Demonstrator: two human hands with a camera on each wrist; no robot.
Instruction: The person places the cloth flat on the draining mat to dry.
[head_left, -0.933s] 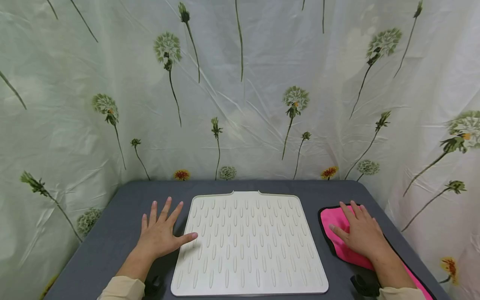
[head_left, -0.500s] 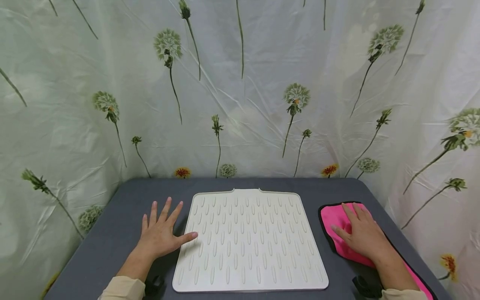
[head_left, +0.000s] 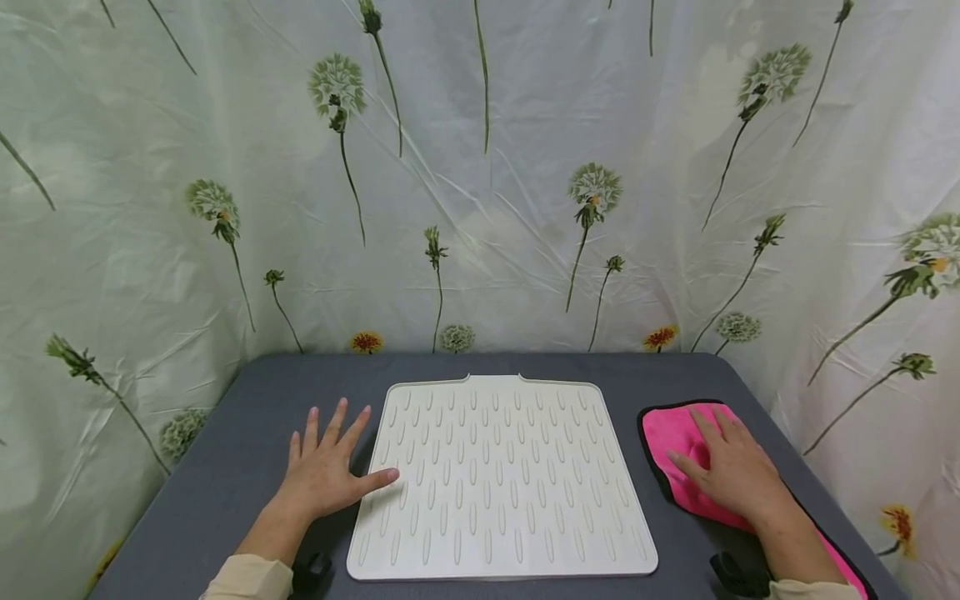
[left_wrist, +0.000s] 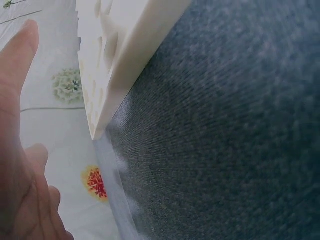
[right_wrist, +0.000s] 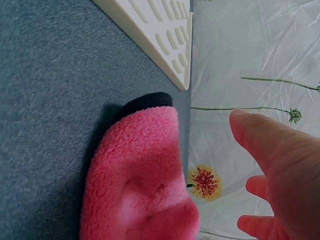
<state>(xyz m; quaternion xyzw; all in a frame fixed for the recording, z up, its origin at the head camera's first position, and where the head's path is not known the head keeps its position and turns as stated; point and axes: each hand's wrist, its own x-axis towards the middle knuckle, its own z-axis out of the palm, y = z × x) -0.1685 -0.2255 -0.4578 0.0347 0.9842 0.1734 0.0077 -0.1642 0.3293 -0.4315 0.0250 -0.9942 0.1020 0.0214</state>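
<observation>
A white draining board [head_left: 498, 492] with rows of raised oval ridges lies flat in the middle of the table in the head view. My left hand [head_left: 321, 475] is held with fingers spread beside the board's left edge, its thumb above that edge. From the left wrist view, the hand [left_wrist: 30, 170] appears raised and holds nothing. A pink fleece cloth [head_left: 670, 429] with black trim lies to the board's right. Over it is my right hand [head_left: 738, 475], fingers extended. In the right wrist view a gap shows between the hand [right_wrist: 285, 170] and the cloth [right_wrist: 135, 165].
Dark grey fabric covers the table [head_left: 217, 500]. A pale curtain [head_left: 495, 208] printed with dandelions hangs right behind its far edge and at both sides. Black straps [head_left: 307, 573] show beneath the wrists.
The head view has tilted slightly, so the board and curtain sit a little higher in it. Both hands have shifted only a little in the picture; cloth and board stay in place.
</observation>
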